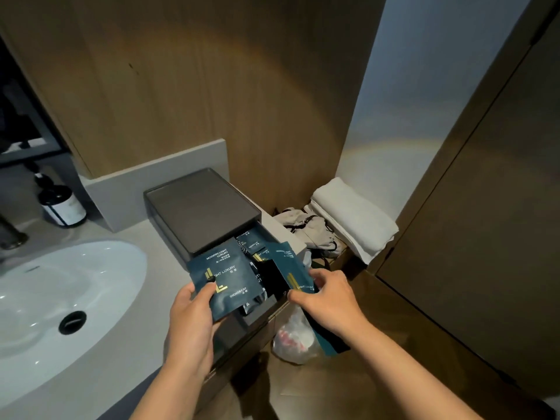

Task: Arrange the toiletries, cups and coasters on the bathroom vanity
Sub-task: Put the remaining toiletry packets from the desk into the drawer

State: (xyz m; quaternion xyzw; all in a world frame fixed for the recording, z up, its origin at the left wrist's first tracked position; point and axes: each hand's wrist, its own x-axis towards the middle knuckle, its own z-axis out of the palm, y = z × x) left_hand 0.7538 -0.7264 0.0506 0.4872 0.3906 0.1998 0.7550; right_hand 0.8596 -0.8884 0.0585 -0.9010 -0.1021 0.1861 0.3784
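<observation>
- far left, a dark pump bottle (pixel 63 207) stands on the vanity counter (pixel 157 265), behind the white sink (pixel 60 298)
- left hand (pixel 191 322) pinches a dark blue shower cap packet (pixel 225 280), thumb on its face, just over the open drawer (pixel 257 310) of a grey box (pixel 200 207)
- more packets sit in that drawer
- right hand (pixel 330 301) has its fingers curled round another blue packet (pixel 295 268) at the drawer's right edge
- folded white towel (pixel 351 219) lies further right, below counter level

Wood-panelled wall (pixel 197 86), pale vanity top (pixel 145 262) with white basin (pixel 45 298), dim light
</observation>
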